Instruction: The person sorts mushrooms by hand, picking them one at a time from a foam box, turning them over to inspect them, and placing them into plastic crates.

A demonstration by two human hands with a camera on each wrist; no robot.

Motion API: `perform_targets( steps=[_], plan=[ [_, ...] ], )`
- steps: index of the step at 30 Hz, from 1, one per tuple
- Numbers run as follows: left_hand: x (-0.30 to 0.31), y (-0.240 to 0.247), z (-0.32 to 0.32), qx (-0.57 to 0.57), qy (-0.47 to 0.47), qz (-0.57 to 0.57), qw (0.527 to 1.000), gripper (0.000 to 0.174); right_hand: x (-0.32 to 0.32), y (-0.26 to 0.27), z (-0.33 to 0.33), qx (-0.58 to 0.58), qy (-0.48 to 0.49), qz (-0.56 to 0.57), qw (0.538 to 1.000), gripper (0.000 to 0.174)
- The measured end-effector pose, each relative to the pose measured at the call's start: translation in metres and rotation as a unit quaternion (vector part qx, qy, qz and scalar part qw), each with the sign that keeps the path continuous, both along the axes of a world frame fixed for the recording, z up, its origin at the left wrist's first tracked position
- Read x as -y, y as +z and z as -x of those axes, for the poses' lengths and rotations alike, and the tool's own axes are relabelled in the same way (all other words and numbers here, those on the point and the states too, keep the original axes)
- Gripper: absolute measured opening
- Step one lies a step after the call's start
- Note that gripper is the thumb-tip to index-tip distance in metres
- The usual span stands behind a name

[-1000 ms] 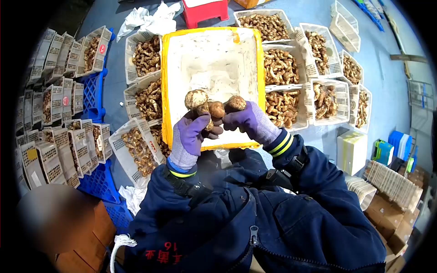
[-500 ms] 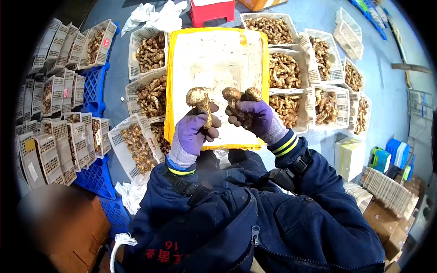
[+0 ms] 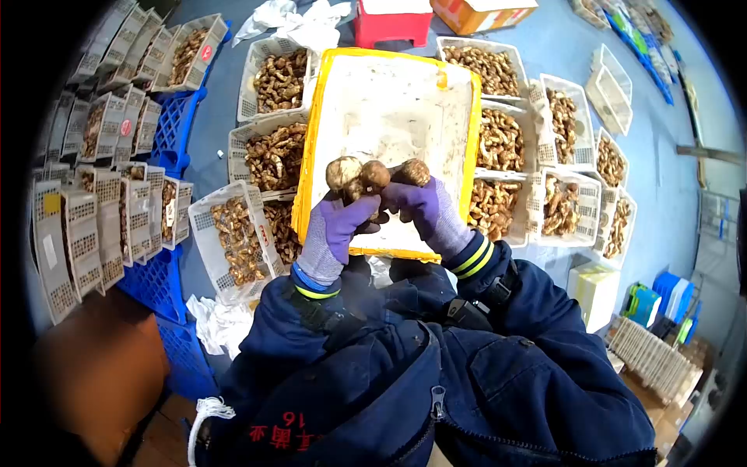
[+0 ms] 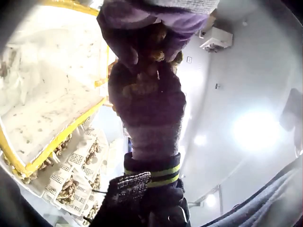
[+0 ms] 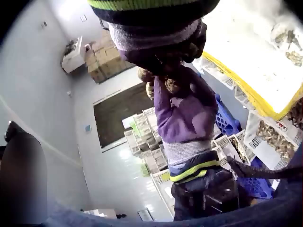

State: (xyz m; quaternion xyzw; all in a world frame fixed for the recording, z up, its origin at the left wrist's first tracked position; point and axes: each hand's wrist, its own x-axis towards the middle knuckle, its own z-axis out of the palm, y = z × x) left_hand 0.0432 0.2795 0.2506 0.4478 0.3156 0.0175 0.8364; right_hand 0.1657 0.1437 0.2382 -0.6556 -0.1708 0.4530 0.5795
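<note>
Both hands wear purple-and-grey gloves and meet over the near end of a white foam box (image 3: 331, 101) with yellow tape on its rim. My left hand (image 3: 339, 227) grips a mushroom with a broad pale cap (image 3: 343, 172), its cap upward and its stem largely covered by the fingers. In my right hand (image 3: 433, 212) is a mushroom with a speckled brown cap (image 3: 413, 172). A smaller brown-capped mushroom (image 3: 375, 175) sits between the hands, against the pale one. Gloves hide most of the stems in the left wrist and right wrist views.
Mushroom-filled white plastic baskets flank the box, including a left basket (image 3: 233, 237) and a right basket (image 3: 562, 204). Stacked baskets (image 3: 101, 226) stand on blue pallets (image 3: 177, 128) at far left. Behind the box are a red stool (image 3: 393, 27) and a cardboard box (image 3: 482, 15).
Half a second ago the hands were apart, the right one holding two mushrooms. They have come back together, bringing the smaller brown cap beside the pale one. The head view has shifted.
</note>
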Motion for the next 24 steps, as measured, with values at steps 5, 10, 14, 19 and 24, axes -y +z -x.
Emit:
perform_targets(
  steps=[5,10,14,19,24],
  plan=[
    [0.02,-0.023,0.016,0.116,0.104,0.054,0.986,0.034,-0.011,0.001,0.008,0.094,-0.02,-0.032,0.995,0.025],
    [0.036,-0.042,0.045,0.11,0.176,0.095,0.973,0.033,-0.013,-0.008,0.017,0.159,0.101,-0.036,0.981,0.037],
    [0.038,-0.045,0.076,0.105,0.198,-0.013,0.974,0.025,-0.021,-0.014,0.025,-0.065,0.067,-0.046,0.995,0.042],
    [0.016,-0.076,0.143,-0.042,0.322,0.07,0.943,0.023,-0.032,-0.006,0.01,-0.166,0.141,0.085,0.972,0.028],
    [-0.001,-0.039,0.165,-0.044,0.271,0.079,0.958,0.028,-0.06,-0.005,0.04,-0.082,0.27,-0.007,0.959,0.043]
  ],
)
